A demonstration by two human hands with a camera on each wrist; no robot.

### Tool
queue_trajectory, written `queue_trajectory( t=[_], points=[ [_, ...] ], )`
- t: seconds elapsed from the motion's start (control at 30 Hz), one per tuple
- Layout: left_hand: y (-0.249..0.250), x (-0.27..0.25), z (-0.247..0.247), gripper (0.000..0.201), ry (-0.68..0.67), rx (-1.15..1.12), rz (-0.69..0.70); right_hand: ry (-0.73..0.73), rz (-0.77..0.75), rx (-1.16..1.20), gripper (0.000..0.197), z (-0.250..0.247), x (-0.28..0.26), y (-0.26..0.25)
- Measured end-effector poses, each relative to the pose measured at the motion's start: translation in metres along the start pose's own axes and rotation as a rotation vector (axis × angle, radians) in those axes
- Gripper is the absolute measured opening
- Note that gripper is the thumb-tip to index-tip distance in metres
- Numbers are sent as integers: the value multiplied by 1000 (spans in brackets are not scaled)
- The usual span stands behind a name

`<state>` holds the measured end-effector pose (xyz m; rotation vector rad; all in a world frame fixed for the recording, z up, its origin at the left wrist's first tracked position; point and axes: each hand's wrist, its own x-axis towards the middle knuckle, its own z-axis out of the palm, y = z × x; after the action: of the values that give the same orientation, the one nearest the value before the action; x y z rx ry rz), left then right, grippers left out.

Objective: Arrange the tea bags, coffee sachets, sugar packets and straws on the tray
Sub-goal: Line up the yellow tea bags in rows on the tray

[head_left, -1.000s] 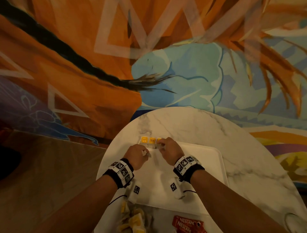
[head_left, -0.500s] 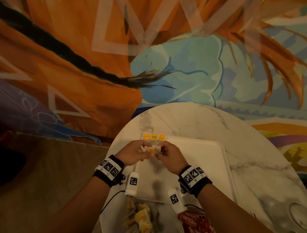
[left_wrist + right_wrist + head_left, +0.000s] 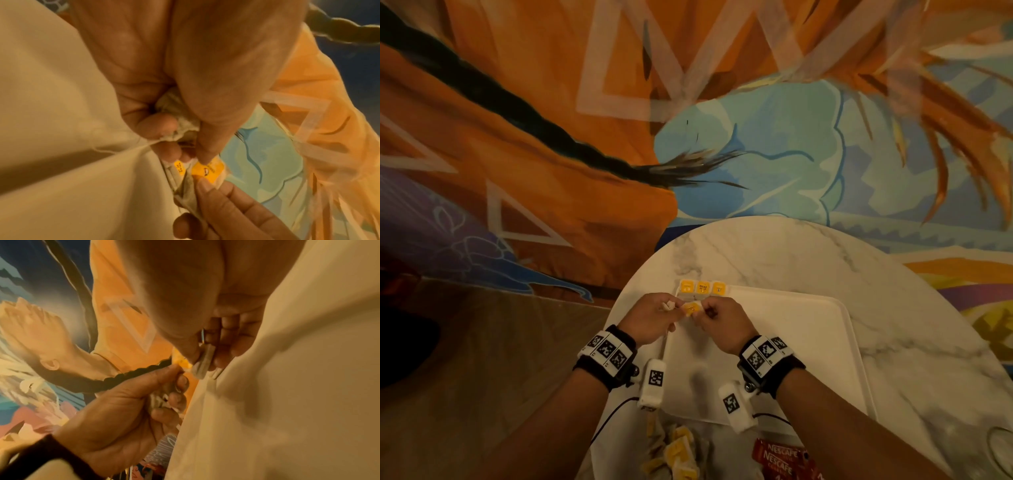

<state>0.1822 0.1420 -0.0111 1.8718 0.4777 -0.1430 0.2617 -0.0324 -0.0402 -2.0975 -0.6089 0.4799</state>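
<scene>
Tea bag with yellow tag (image 3: 692, 308) is held between both hands just above the tray's (image 3: 808, 342) far-left corner, right behind the row of three tea bags (image 3: 702, 287) already laid along the far edge.

Left hand (image 3: 650, 317): fingers curled, clutching a crumpled bag and pinching the yellow tag with the thumb, clear in the left wrist view. A thread (image 3: 98, 150) trails off that bundle.
Right hand (image 3: 717, 323): fingers pinching the bag's pale paper body from the other side, thumb against forefinger.

Step in hand, as I read it: straightening or untangling one tea bag before it goes down as the start of a second row. Can't tell if the left hand holds one bag or several.

Next move calls for: free the string, flatten the bag, set it tag-up beside the row without nudging the three already placed. Thin paper, so keep the pull light.

Still off the tray, on the desk (image 3: 774, 253) near the person: loose pile of tea bags (image 3: 678, 452) and red Nescafe sachets (image 3: 780, 459). No sugar packets or straws in view. Task looks early.

Painted mural (image 3: 688, 120) fills the background.
</scene>
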Motion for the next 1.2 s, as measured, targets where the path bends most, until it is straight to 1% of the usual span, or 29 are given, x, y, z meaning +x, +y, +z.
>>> queue_trajectory(
  t=[0.03,0.1,0.13,0.17,0.2,0.27,0.37,0.43,0.5,0.57,0.67,0.73,0.8,0.9,0.93,0.97,1.0,1.07,1.13,1.2],
  points=[
    [-1,0,-2,7,31,-113,-54,20,16,-3,25,1,4,-1],
    [-5,1,-5,12,76,-468,-197,34,62,-12,28,5,11,-5],
    [-7,3,-7,11,96,-687,-289,28,82,-16,27,7,15,-8],
    [-8,4,-9,10,113,-856,-369,15,95,-23,21,9,18,-9],
    [-10,5,-11,12,119,-962,-416,-1,101,-40,17,11,20,-11],
    [-9,5,-15,16,101,-1029,-437,-16,116,-83,19,15,26,-12],
    [-7,0,-20,24,49,-1075,-436,-37,180,-33,20,21,31,-14],
    [-11,-1,-22,34,40,-1094,-440,-46,200,-30,18,23,32,-17],
    [-17,-2,-21,44,41,-1090,-435,-54,211,-54,23,26,34,-17],
    [-20,-4,-18,46,29,-1077,-416,-48,223,-139,19,27,36,-16],
    [-20,-8,-16,42,-3,-1060,-382,-2,237,-243,26,26,37,-11],
    [-18,-9,-15,41,-45,-1045,-363,25,186,-224,27,25,33,-11],
    [-17,-9,-14,38,-72,-1021,-349,41,84,-115,19,21,26,-15],
    [-16,-9,-10,28,-79,-962,-326,3,-75,74,17,16,10,-25],
    [-15,-10,-8,25,-88,-945,-315,-16,-105,115,12,16,6,-26],
    [-13,-10,-6,22,-92,-929,-303,-40,-121,137,7,15,2,-27],
    [-11,-11,-4,21,-90,-916,-293,-56,-131,130,9,15,-1,-28],
    [-8,-11,0,18,-83,-890,-280,-54,-104,92,11,16,-4,-27],
    [-4,-10,4,16,-94,-875,-274,-37,-71,117,5,15,-4,-24],
    [-3,-8,4,16,-99,-874,-287,-8,-92,142,13,12,-4,-23]
  ],
)
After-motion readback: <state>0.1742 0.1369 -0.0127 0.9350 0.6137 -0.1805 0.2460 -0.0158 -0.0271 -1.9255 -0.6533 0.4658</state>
